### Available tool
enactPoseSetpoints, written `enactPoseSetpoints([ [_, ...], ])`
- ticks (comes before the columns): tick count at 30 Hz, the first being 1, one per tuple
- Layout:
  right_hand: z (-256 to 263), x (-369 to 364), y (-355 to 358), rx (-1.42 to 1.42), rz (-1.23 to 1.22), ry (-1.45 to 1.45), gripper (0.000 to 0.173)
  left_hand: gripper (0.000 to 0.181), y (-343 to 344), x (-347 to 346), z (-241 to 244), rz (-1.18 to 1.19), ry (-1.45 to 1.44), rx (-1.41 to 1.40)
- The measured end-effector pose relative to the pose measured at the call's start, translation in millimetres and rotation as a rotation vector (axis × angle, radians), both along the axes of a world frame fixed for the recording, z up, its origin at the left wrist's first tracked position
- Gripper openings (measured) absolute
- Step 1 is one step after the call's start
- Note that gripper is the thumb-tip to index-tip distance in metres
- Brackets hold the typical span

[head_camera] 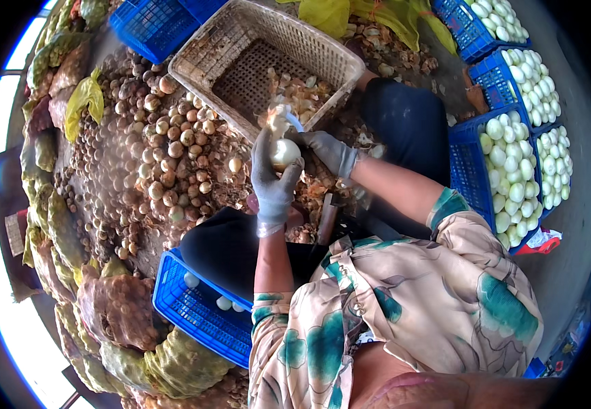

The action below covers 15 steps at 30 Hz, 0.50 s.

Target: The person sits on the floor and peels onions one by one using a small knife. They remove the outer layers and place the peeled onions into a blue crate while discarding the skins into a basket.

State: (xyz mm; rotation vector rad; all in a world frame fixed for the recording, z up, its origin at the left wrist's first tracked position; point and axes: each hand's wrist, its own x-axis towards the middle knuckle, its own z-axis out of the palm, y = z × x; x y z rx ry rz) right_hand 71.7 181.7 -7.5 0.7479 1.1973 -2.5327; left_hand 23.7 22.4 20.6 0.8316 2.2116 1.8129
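My left hand, in a grey glove, holds a white peeled onion above the near edge of a dirty pale plastic crate. My right hand, also gloved, is closed beside the onion. A short pale blade, apparently a knife's, sticks out from its fingers; the handle is hidden in the grip. Loose papery skin hangs at the onion's far side, partly blurred. Inside the crate, onion skins lie toward the right end.
Unpeeled onions spread over the floor to the left, with filled mesh sacks beyond. A blue crate with a few peeled onions stands by my left knee. Blue crates heaped with peeled onions line the right. Yellow mesh bags lie ahead.
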Motion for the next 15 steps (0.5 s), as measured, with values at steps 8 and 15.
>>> enactPoseSetpoints([
  [8,7.8,-0.5,3.0,0.076,-0.162,0.142,0.033,0.077,-5.8,-8.3,11.8,0.014,-0.491,0.234],
  [15,9.4,-6.5,-8.4,0.518,-0.128,0.393,0.045,0.047,-7.9,-15.5,-15.8,0.106,-0.63,0.346],
])
